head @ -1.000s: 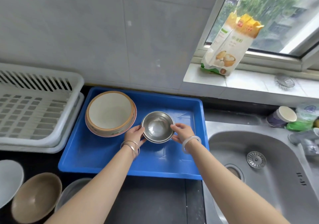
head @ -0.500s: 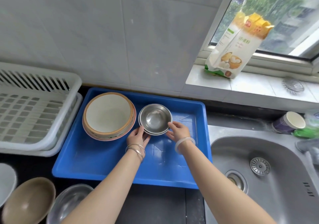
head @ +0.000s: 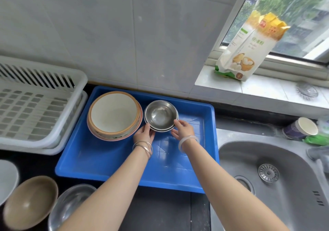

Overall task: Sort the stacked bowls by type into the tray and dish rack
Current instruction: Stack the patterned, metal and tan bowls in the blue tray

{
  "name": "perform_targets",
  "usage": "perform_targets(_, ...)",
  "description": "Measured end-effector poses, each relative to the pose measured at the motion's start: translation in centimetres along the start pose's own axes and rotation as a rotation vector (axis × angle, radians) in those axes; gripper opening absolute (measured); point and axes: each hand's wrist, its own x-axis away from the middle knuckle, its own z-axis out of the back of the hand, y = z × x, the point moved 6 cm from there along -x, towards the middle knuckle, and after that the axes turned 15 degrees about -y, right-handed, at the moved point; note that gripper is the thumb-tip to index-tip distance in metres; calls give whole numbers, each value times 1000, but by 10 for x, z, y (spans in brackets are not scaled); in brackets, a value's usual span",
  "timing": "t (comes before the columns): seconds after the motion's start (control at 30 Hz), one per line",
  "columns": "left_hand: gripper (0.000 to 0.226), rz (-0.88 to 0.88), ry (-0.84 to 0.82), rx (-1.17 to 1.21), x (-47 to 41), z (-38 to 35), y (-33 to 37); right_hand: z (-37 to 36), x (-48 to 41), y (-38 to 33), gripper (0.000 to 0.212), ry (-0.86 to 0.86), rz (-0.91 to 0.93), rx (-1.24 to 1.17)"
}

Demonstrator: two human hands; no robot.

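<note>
A small stack of steel bowls (head: pixel 160 115) sits in the blue tray (head: pixel 99 161), toward its back middle. My left hand (head: pixel 144 134) touches the stack's near-left rim and my right hand (head: pixel 182 128) its near-right rim, both gripping it. To the left in the same tray stands a stack of wide cream bowls with orange rims (head: pixel 114 115), almost touching the steel stack. The white dish rack (head: pixel 32 109) stands left of the tray and holds nothing visible.
On the dark counter at bottom left lie a brown bowl (head: pixel 30 202), a clear glass bowl (head: pixel 71 205) and a white dish edge (head: pixel 7 179). The steel sink (head: pixel 277 177) is on the right, with a paper cup (head: pixel 302 128) behind it and a flour bag (head: pixel 249 49) on the sill.
Both hands have pushed the steel bowl stack farther back in the tray and leftward, up beside the cream bowls. The hands stay on its rim.
</note>
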Motion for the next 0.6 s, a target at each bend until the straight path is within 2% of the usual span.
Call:
perform_targets(0.2,19,42,-30,-243,13,7,3,2,28,-6,34,-46,-2,176)
perform_targets(0.27,38,32,-27,-358,28,14,9,2,46,-12,31,-39,43,292)
perform_targets(0.33,45,6,-26,-475,49,19,18,-6,69,-16,26,-59,107,385)
perform_targets(0.5,33,-123,14,-864,124,47,41,-44,133,10,11,-252,173,560)
perform_targets(0.6,26,-162,97,-927,175,81,44,-65,160,50,14,-371,161,668)
